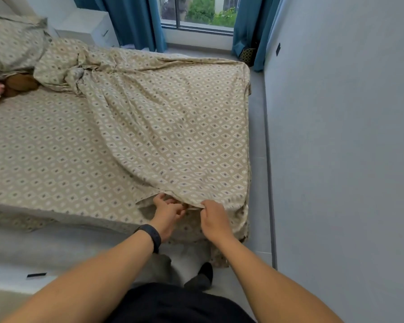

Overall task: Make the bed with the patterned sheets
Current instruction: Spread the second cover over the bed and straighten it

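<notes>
bed (44, 145) w/ fitted patterned sheet | loose top sheet (173, 136) rumpled over right half | pillow (9, 43), plush toys (14, 86) far-left

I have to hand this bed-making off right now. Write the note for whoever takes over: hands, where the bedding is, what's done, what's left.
Left hand: fingers curled into the near edge of the patterned top sheet at the foot of the bed.
Right hand: pinches the same edge just beside it.
Bedding: fitted sheet lies flat on the mattress. The top sheet covers only the wall-side half and is bunched near the head. A matching pillow lies far left with soft toys beside it.
Done: fitted sheet on.
Left: spread the top sheet across the bed, smooth the bunched part.
</notes>
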Tool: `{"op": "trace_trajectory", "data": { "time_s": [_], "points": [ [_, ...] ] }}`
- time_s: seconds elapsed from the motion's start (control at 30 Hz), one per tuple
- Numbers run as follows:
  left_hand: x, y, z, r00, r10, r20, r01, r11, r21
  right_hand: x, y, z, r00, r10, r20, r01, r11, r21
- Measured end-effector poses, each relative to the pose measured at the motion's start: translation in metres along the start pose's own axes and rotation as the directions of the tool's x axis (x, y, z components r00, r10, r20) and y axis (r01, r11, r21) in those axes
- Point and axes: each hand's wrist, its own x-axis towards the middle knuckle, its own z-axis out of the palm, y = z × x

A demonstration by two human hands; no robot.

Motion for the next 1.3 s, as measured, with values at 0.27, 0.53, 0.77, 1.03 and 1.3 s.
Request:
{"op": "trace_trajectory", "data": {
  "time_s": [0.27,0.53,0.77,1.03,1.3],
  "points": [
    [0.069,0.045,-0.005,0.938,0.334,0.088,-0.228,0.407,0.885,0.038,-0.039,-0.032,0.998,-0.057,0.000,0.057,0.997,-0.056],
    [0.150,0.128,-0.084,0.873,0.485,-0.053,-0.110,0.302,0.947,0.059,-0.025,-0.054,0.951,0.173,-0.256,-0.259,0.899,-0.354],
    [0.162,0.181,-0.081,0.863,0.466,0.197,-0.458,0.554,0.695,0.086,-0.047,-0.099,0.791,0.200,-0.578,-0.448,0.833,-0.324],
    [0.138,0.174,-0.045,0.772,0.172,0.612,-0.635,0.154,0.757,0.123,-0.133,-0.088,0.805,0.120,-0.581,-0.328,0.906,-0.267],
    [0.132,0.184,-0.011,0.856,0.232,0.462,-0.495,0.113,0.861,0.108,-0.159,-0.062,0.869,-0.003,-0.495,-0.211,0.902,-0.377]
  ]
}}
